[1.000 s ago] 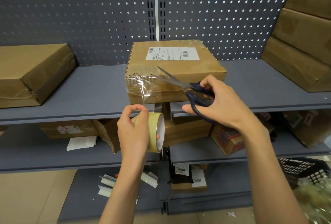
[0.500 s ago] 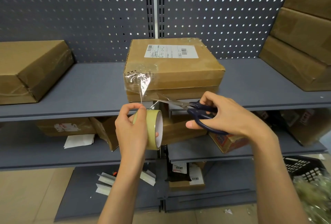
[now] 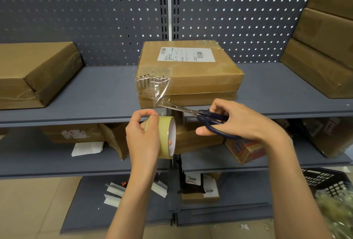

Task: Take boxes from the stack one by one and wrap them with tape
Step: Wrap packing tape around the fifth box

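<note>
A brown cardboard box (image 3: 191, 74) with a white shipping label sits at the middle of the top shelf. A strip of clear tape (image 3: 159, 93) runs from its front left corner down to a yellowish tape roll (image 3: 165, 135). My left hand (image 3: 142, 139) grips that roll just below the shelf edge. My right hand (image 3: 238, 122) holds dark-handled scissors (image 3: 193, 113) whose blades reach the tape strip between box and roll. A stack of brown boxes (image 3: 324, 47) rises at the right end of the shelf.
A tape-wrapped box (image 3: 32, 72) lies at the left of the grey top shelf (image 3: 95, 95). Lower shelves hold more boxes, papers and a red-printed carton (image 3: 246, 150). A black plastic basket (image 3: 324, 181) stands at lower right. A pegboard wall closes the back.
My right hand brought the scissors down from the box's front face to the tape strip just above the roll. The left hand kept the roll nearly still.
</note>
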Tool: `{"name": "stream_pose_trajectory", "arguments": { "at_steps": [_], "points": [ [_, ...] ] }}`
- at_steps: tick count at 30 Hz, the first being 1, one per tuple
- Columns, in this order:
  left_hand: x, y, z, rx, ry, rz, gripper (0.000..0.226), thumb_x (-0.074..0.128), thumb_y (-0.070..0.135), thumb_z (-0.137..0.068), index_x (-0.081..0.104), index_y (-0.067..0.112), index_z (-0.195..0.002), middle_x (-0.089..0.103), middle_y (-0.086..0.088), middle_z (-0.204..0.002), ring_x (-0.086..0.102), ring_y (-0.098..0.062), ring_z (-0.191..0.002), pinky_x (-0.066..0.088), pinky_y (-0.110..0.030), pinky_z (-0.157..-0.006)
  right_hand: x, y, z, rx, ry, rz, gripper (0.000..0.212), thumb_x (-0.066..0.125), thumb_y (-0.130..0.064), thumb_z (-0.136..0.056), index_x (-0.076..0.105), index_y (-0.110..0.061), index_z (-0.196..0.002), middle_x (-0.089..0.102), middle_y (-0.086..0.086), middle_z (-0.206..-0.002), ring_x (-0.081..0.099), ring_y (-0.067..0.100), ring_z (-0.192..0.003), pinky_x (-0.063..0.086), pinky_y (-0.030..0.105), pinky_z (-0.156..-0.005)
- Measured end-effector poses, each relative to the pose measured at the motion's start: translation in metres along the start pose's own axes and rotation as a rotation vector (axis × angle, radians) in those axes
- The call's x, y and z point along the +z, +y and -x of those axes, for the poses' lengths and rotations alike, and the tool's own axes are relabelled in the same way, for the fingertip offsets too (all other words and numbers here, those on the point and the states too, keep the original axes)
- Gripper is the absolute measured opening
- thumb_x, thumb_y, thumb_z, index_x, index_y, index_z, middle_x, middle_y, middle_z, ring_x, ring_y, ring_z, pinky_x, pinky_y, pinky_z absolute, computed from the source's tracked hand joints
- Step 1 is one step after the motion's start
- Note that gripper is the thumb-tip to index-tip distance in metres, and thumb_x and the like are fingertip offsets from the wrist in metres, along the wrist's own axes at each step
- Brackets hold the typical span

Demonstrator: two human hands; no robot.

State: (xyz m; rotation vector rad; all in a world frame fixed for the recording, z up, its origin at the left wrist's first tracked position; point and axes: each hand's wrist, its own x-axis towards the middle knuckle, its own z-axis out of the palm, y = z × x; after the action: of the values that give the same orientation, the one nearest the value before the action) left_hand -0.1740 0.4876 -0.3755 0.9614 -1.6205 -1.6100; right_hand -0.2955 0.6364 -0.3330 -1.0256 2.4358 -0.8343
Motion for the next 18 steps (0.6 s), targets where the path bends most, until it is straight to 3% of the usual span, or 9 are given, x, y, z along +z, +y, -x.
{"name": "stream_pose_trajectory", "arguments": {
  "at_steps": [4,10,14,18],
  "points": [
    [-0.001,0.002,0.001,-0.018,-0.011,0.026,0.01,0.056,0.017,-0.095,0.061,0.024,-0.09,0.058,0.004,-0.056,0.057,-0.001,-0.042,0.055,-0.055,-0.067,-0.003,0.001,-0.003,0.031,-0.019,0.057,0.057,0.074,-0.063,-0.062,0.055,-0.017,-0.09,0.065,0.0,-0.083,0.055,0.013,-0.072,0.041,0.024,-0.062],
    [-0.001,0.002,0.001,-0.023,-0.011,0.036,0.008,0.055,0.016,-0.095,0.062,0.017,-0.097,0.058,0.006,-0.052,0.057,-0.001,-0.039,0.055,-0.047,-0.063,0.005,-0.001,-0.008,-0.017,-0.03,0.004,0.054,0.075,-0.063,-0.06,0.058,-0.019,-0.087,0.066,0.004,-0.083,0.052,0.011,-0.067,0.04,0.025,-0.063],
    [-0.001,0.002,0.0,-0.02,-0.019,0.028,0.008,0.055,0.016,-0.095,0.063,0.016,-0.096,0.057,-0.001,-0.065,0.056,-0.002,-0.04,0.054,-0.042,-0.058,0.01,-0.002,-0.014,-0.035,-0.021,-0.013,0.063,0.071,-0.072,-0.05,0.06,-0.019,-0.083,0.066,0.005,-0.08,0.052,0.01,-0.065,0.039,0.026,-0.062],
    [-0.001,0.001,-0.002,-0.021,-0.016,0.018,0.007,0.057,0.018,-0.094,0.063,0.019,-0.094,0.057,-0.002,-0.074,0.056,-0.002,-0.042,0.055,-0.047,-0.063,0.01,-0.001,-0.018,-0.055,-0.01,-0.022,0.048,0.077,-0.063,-0.058,0.065,-0.021,-0.077,0.068,0.004,-0.075,0.053,0.009,-0.064,0.039,0.025,-0.061]
  ]
}}
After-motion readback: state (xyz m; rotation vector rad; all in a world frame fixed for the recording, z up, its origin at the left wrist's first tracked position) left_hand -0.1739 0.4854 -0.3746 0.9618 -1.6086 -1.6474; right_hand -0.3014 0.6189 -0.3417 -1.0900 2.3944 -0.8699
